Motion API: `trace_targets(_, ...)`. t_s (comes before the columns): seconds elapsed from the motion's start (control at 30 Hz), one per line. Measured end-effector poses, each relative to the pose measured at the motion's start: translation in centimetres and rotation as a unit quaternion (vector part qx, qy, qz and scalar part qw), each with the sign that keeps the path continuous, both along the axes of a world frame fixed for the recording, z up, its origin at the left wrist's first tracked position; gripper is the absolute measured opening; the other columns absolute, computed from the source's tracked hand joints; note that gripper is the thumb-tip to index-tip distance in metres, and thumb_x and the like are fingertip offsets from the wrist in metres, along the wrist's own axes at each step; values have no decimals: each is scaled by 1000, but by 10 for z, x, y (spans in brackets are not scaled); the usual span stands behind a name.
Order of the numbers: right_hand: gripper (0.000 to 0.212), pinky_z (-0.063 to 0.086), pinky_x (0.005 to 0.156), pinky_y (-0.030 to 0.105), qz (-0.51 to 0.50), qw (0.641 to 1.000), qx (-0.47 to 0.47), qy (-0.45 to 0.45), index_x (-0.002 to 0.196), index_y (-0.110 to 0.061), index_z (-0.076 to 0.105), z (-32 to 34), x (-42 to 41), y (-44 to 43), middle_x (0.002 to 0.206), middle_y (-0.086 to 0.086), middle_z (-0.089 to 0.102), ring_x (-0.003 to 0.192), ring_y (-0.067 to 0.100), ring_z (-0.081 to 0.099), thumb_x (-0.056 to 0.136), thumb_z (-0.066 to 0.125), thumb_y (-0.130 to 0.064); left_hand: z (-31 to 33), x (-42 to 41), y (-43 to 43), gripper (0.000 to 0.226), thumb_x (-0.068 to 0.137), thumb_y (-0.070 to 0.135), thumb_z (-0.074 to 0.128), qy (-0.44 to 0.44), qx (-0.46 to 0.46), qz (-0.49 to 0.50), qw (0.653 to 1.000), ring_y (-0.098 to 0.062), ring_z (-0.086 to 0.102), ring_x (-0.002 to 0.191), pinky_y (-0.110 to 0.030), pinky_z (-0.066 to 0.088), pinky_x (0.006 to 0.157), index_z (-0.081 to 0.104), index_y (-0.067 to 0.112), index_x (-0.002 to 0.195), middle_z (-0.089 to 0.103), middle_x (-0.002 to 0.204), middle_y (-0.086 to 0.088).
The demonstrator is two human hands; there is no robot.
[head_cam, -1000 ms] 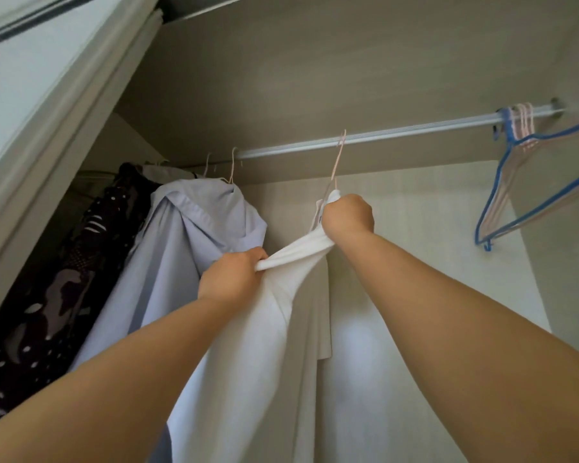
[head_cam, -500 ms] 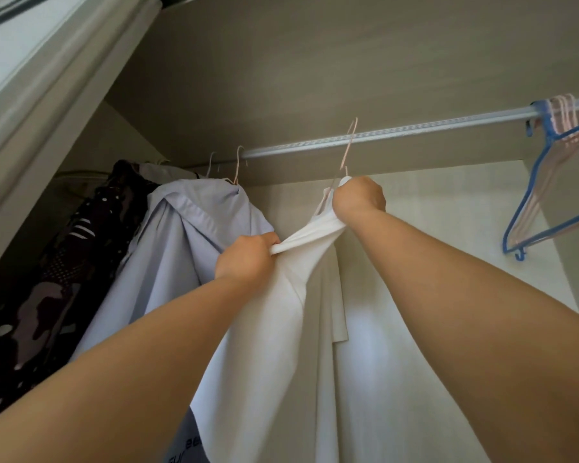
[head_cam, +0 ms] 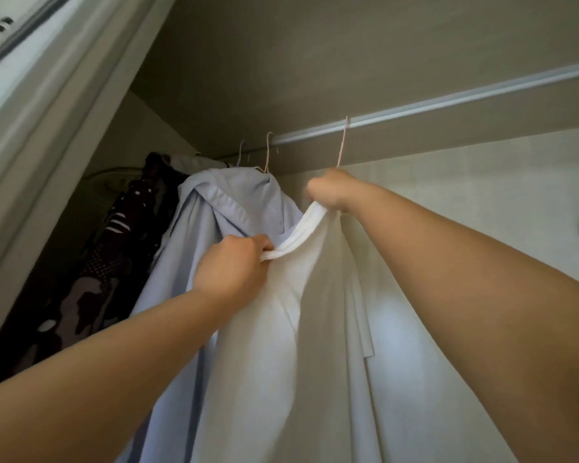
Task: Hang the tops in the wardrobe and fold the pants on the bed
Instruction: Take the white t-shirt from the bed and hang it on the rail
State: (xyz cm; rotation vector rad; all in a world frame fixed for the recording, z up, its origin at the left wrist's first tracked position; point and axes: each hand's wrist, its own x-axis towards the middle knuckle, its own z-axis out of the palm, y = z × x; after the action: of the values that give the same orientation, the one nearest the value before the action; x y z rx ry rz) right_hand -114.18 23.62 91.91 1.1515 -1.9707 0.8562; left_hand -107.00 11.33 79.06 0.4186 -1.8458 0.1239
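Both hands clench the soft, light white top (head_cam: pixel 298 329) at frame centre: left hand (head_cam: pixel 231 262) on its bunched neckline, right hand (head_cam: pixel 328 192) just under the hanger hook (head_cam: pixel 343 142) on the rail (head_cam: pixel 415 108), likely the surest hold.

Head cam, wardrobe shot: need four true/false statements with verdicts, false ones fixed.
1. The left hand and the right hand both grip the white top. True.
2. The light blue shirt hangs to the right of the white top. False: it hangs to its left.
3. The pink hanger hook above the right hand reaches up to the rail. True.
4. The left hand is the higher one. False: the right hand is higher, just under the hook.
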Motion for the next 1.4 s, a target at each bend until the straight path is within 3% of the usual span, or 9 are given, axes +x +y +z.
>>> trace_targets(0.07,18,43,56,22,64,997,12,-36,90,-6,57,2,12,-14,111,19,55,75,23,52,90,42,-15,0,15,0,24,97,24,44,12,-33,26,999,-23,61,82,-30,45,60,60,29,113,67,96,-3)
trace_targets(0.17,65,34,102,25,105,991,-10,-78,148,0,14,4,13,-45,154,16,19,134,34,32,94,43,-22,-1,36,-5,21,98,31,44,32,-57,52,997,-23,61,79,-35,52,64,61,27,108,67,93,-1)
trace_targets(0.27,82,26,109,35,161,980,-35,-109,150,-11,-10,3,11,-71,157,13,12,141,32,21,92,46,-24,2,54,-13,24,98,39,42,48,-71,71,994,-26,62,78,-41,53,67,59,23,103,65,91,-1)
trace_targets(0.4,79,32,105,35,188,973,-35,-126,150,-13,-13,-3,16,-93,153,15,23,134,33,34,96,45,-22,7,69,-24,28,99,39,38,55,-68,127,988,-27,60,76,-38,50,63,55,18,101,61,85,-5)
trace_targets(0.53,74,28,111,42,178,979,8,-100,148,-22,-19,-19,12,-107,155,12,22,135,34,34,98,29,-49,1,75,-38,26,102,31,32,38,-10,172,984,-19,46,62,-31,36,54,50,14,109,43,70,1)
trace_targets(0.67,68,16,117,46,193,977,47,-74,150,-29,-10,-48,1,-109,159,2,4,144,30,14,96,21,-57,-13,85,-42,26,102,25,35,73,24,144,987,-19,50,66,-33,46,58,41,17,125,49,78,-2)
trace_targets(0.87,56,1,115,24,187,973,133,-39,151,-21,8,-119,-7,-94,159,-3,1,146,10,2,102,23,-42,-38,99,-34,46,98,29,41,60,14,160,985,-21,55,77,-33,52,64,27,38,141,51,109,-4)
trace_targets(1.2,58,8,117,29,180,973,141,-42,151,-22,11,-191,13,-53,159,0,8,146,15,10,100,27,-45,-73,121,31,42,92,42,48,-6,-11,269,963,-20,49,81,-29,40,58,38,36,132,37,123,-3)
trace_targets(1.4,55,12,117,33,129,986,106,-23,151,-27,7,-210,18,-15,159,-3,5,146,18,11,101,25,-41,-100,107,42,51,89,40,53,-49,-88,313,944,-30,7,138,-47,25,106,36,38,137,4,151,-4)
